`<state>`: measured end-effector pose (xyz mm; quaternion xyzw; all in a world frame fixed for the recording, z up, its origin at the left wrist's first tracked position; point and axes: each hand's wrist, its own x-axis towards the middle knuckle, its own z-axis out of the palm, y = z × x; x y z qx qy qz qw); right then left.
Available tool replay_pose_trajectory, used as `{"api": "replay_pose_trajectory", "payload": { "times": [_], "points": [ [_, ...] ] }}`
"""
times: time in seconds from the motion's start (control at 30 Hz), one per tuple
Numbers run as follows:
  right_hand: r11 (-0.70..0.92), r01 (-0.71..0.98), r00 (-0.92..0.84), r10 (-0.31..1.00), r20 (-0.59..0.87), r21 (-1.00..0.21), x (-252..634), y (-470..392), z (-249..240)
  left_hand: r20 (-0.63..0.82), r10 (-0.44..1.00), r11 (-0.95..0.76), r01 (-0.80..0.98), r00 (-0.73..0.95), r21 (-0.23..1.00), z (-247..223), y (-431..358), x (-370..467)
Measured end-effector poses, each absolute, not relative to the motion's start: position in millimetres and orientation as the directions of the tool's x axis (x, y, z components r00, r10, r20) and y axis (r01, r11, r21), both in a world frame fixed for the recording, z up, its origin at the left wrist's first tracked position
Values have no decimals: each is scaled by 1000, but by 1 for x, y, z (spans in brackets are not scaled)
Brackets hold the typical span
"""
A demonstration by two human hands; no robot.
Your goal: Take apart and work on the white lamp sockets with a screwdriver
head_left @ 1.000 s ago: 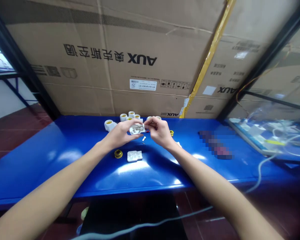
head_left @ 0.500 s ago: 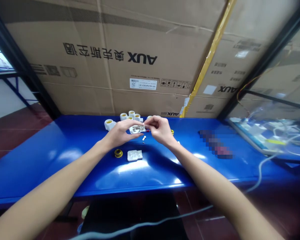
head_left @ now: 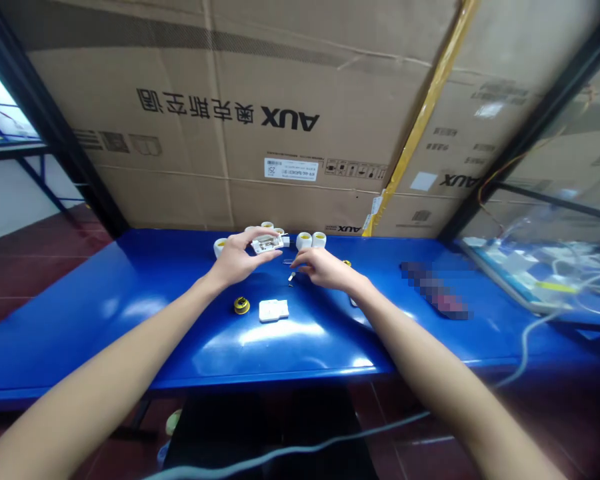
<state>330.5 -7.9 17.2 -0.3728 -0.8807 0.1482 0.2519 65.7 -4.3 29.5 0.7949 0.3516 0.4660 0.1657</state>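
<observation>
My left hand [head_left: 237, 259] grips a white plastic housing [head_left: 267, 245] between thumb and fingers, its open side facing me and metal parts showing inside. My right hand [head_left: 321, 268] is low over the table to the right of it, fingers bent and slightly apart, with nothing visible between them. Just below those fingertips lies a small metal piece [head_left: 292, 277], and a tiny screw-like part [head_left: 291, 285] is beside it. A thin, partly hidden item [head_left: 287, 261] lies by the fingertips. Nearer me are a white plastic cover [head_left: 273, 311] and a yellow-and-black round part [head_left: 241, 305].
White round sockets with yellow insides [head_left: 305, 240] stand along the back, some behind my left hand. Another yellow part [head_left: 347, 263] sits beyond my right wrist. A pixelated dark object [head_left: 437, 291] lies to the right. A large cardboard box [head_left: 205, 153] walls off the back.
My right hand has come away from the white housing and down to the table, its pinch loosened. My left hand still holds the housing, now tilted differently. The view has shifted slightly.
</observation>
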Motion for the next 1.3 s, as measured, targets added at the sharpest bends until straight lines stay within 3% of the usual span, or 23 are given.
{"api": "replay_pose_trajectory", "payload": {
  "times": [0.13, 0.47, 0.6, 0.67, 0.73, 0.83, 1.03, 1.3],
  "points": [
    [730, 556, -674, 676, 299, -398, 321, -10, 6, 603, 724, -690, 379, 335, 617, 28, -4, 68],
    [681, 593, -621, 726, 296, -429, 316, -13, 8, 583, 729, -682, 309, 358, 663, 30, -7, 72],
    [593, 439, -526, 779, 342, -675, 324, -15, 26, 597, 736, -677, 350, 321, 647, 29, -5, 69],
    [510, 258, -449, 815, 366, -821, 327, -15, 35, 600, 740, -672, 365, 304, 644, 29, -6, 68],
    [455, 75, -354, 844, 403, -887, 327, -17, 41, 608, 733, -679, 361, 304, 639, 31, -8, 70],
    [436, -62, -237, 867, 438, -898, 321, -22, 44, 636, 700, -714, 359, 327, 601, 34, -15, 75],
    [463, -111, -76, 878, 472, -879, 303, -32, 37, 708, 613, -787, 349, 350, 509, 34, -29, 87],
    [457, -112, -86, 880, 467, -882, 297, -30, 29, 739, 582, -808, 345, 340, 477, 34, -31, 88]
  ]
}}
